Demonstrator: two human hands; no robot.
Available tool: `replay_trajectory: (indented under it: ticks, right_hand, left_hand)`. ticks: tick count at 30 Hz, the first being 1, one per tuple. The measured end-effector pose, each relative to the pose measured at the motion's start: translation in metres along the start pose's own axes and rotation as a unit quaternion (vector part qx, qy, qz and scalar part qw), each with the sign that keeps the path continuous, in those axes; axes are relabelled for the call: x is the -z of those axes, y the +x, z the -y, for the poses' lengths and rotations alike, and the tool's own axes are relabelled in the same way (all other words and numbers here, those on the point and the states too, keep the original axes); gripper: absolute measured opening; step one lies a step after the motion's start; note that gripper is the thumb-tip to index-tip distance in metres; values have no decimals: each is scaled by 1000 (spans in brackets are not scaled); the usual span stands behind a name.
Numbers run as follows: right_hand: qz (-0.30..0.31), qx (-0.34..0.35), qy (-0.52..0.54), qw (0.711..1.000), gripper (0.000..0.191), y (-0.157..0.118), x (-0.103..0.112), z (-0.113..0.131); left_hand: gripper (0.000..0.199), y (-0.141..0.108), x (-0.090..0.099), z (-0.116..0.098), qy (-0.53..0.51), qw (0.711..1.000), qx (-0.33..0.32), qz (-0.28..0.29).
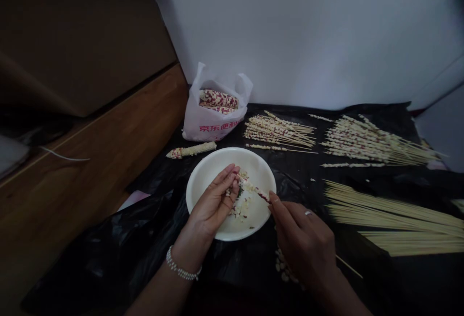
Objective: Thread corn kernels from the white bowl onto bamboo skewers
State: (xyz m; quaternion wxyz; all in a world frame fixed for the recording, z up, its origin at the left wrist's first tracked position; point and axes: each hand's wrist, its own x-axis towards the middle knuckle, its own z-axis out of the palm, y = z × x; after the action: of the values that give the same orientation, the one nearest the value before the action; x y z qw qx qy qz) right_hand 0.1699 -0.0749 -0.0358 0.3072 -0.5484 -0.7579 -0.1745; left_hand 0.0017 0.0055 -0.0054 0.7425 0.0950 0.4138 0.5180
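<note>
Over a white bowl (195, 195), my right hand (302, 234) grips a skewer threaded with corn kernels (259, 191), its bare stick sticking out behind the hand at lower right. My left hand (213, 200) is at the skewer's other end, fingertips pinched together there. Whether a single kernel sits between those fingertips is too small to tell. Loose cream and dark red corn kernels (239, 209) lie in the bowl beneath both hands. Some pale kernels (284, 265) are partly hidden below my right hand.
A plastic bag (197, 118) holds speckled corn cobs (221, 98); a mostly stripped cob (195, 150) lies before it. Kernel-covered skewers form two piles (275, 130) (358, 139) at the back. Bare skewers (391, 214) lie at right. Black plastic sheeting (145, 238) covers the surface against a white wall (308, 31).
</note>
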Motion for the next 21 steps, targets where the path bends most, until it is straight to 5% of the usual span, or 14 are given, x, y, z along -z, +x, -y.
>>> replay_trajectory:
  ticks: [21]
  right_hand:
    - [24, -10, -8, 1000, 38, -4, 1, 2]
  left_hand:
    - [23, -1, -2, 1, -12, 1000, -20, -19]
